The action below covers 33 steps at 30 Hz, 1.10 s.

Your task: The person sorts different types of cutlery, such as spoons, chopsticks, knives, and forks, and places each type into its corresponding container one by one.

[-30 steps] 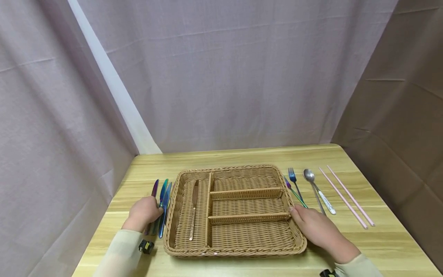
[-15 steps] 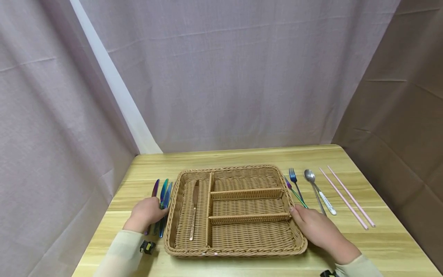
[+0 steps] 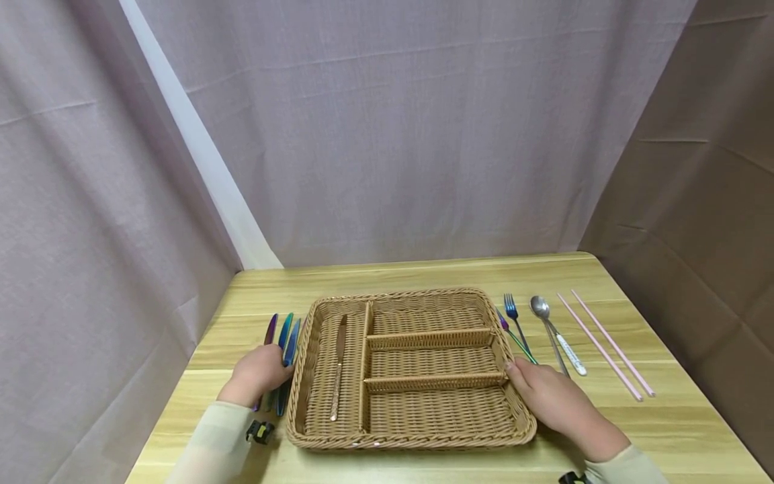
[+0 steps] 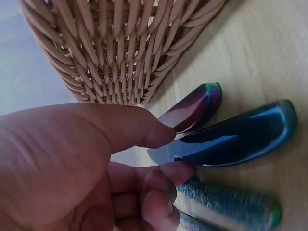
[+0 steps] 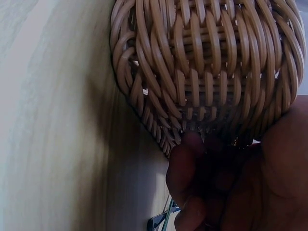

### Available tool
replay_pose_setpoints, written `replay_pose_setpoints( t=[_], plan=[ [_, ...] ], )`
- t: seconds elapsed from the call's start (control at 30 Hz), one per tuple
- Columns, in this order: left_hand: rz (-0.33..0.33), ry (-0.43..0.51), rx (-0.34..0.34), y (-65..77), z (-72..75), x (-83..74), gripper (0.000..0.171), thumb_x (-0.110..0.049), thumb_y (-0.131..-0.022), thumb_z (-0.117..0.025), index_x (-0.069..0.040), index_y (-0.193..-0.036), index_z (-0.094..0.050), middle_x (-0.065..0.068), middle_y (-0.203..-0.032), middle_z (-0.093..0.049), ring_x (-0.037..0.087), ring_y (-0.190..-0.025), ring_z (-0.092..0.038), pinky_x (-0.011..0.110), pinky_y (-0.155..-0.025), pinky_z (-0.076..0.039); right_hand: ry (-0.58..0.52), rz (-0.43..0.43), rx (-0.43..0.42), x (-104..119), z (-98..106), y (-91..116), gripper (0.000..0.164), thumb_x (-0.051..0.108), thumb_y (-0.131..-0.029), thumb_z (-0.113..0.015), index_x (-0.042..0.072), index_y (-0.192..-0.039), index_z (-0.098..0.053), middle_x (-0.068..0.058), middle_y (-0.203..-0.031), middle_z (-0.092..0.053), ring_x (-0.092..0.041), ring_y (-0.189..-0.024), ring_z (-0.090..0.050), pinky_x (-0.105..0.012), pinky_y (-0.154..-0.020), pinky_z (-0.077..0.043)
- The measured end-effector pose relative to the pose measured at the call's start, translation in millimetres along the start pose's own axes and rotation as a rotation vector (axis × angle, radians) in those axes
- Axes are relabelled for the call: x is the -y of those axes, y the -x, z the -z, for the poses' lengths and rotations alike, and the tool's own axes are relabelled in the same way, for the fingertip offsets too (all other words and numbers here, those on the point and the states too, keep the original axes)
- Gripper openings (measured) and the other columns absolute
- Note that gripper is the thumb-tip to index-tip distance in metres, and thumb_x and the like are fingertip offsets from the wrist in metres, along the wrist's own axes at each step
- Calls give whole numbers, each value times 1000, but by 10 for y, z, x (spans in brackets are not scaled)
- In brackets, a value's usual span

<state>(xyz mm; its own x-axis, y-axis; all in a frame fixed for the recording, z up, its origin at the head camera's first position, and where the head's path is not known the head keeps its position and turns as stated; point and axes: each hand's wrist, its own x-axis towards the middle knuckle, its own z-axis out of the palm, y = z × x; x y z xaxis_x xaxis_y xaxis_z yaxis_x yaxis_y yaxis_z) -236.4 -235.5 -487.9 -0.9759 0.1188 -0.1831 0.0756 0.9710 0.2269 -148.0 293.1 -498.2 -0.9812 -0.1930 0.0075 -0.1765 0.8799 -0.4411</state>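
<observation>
My left hand (image 3: 259, 370) is over a row of table knives left of the wicker basket (image 3: 411, 441). In the left wrist view, its thumb and forefinger pinch a shiny blue knife (image 4: 236, 138) at the handle. A purple knife (image 3: 271, 329) and a teal knife (image 3: 285, 331) lie beside it, partly under the hand. Another purplish knife (image 4: 204, 103) lies between the blue one and the basket. My right hand (image 3: 553, 402) grips the basket's right rim, thumb on top and fingers underneath. A rose-gold knife (image 3: 338, 376) lies in the basket's long left compartment.
Right of the basket lie a blue fork (image 3: 510, 306), a purple-green utensil (image 3: 520, 341) partly hidden by the basket, spoons (image 3: 541, 307) and pink chopsticks (image 3: 605, 343). Wooden dividers (image 3: 435, 382) split the basket. Curtains (image 3: 423, 148) hang behind the wooden table (image 3: 423, 269).
My left hand has shifted slightly right, its thumb now on the far side of the blue knife. The right hand and the basket have stayed in place.
</observation>
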Motion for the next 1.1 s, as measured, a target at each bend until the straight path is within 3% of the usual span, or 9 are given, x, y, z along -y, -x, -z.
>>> replay_pose_setpoints(
  t=[0.17, 0.4, 0.57, 0.63, 0.77, 0.97, 1.1],
  plan=[
    [-8, 8, -2, 4, 34, -16, 34, -26, -98, -76, -11, -73, -58, 4, -70, -60, 22, -61, -57, 39, -55, -46, 9, 7, -11, 7, 24, 3, 58, 39, -121, -37, -9, -142, -62, -33, -133, -70, -54, -120, -69, -70, -102, -54],
    [-8, 15, 7, 2, 9, -18, 34, -24, -94, -80, -12, -72, -56, 4, -70, -60, 21, -61, -56, 37, -55, -46, 2, -8, -4, -2, 17, -1, 48, 38, -121, -39, 0, -126, -68, -27, -123, -75, -51, -116, -72, -69, -97, -56],
    [-17, 45, 8, -26, -13, -15, 35, -21, -95, -77, -12, -70, -54, 4, -67, -58, 19, -58, -54, 35, -54, -45, 11, -1, -15, -9, 10, 3, 55, 38, -121, -38, -6, -138, -65, -32, -131, -72, -53, -120, -70, -70, -101, -54],
    [-13, 58, 11, -36, -22, -8, 35, -21, -94, -77, -13, -70, -53, 3, -67, -57, 19, -58, -53, 35, -54, -44, 11, -3, -15, -9, 9, 1, 52, 38, -121, -38, -3, -131, -68, -30, -126, -74, -52, -118, -71, -70, -99, -55],
    [-8, 78, 10, -51, -46, 13, 36, -24, -91, -79, -13, -69, -53, 3, -66, -57, 19, -57, -53, 35, -54, -44, 4, -5, -11, -6, 8, -5, 46, 39, -121, -39, 3, -121, -69, -25, -120, -76, -50, -115, -72, -69, -97, -57],
    [12, 117, 4, -45, -77, 45, 38, -30, -90, -81, -12, -68, -54, 4, -66, -59, 20, -57, -55, 35, -54, -46, 1, -3, -8, -11, -13, -4, 50, 38, -121, -39, -2, -132, -68, -28, -126, -74, -51, -117, -71, -69, -100, -55],
    [25, 132, -8, -36, -62, 45, 40, -34, -93, -80, -11, -70, -56, 5, -68, -59, 21, -58, -55, 36, -55, -45, -6, -5, -7, -14, -22, -6, 48, 39, -121, -40, 0, -128, -68, -26, -125, -75, -50, -117, -72, -69, -99, -56]
  ],
)
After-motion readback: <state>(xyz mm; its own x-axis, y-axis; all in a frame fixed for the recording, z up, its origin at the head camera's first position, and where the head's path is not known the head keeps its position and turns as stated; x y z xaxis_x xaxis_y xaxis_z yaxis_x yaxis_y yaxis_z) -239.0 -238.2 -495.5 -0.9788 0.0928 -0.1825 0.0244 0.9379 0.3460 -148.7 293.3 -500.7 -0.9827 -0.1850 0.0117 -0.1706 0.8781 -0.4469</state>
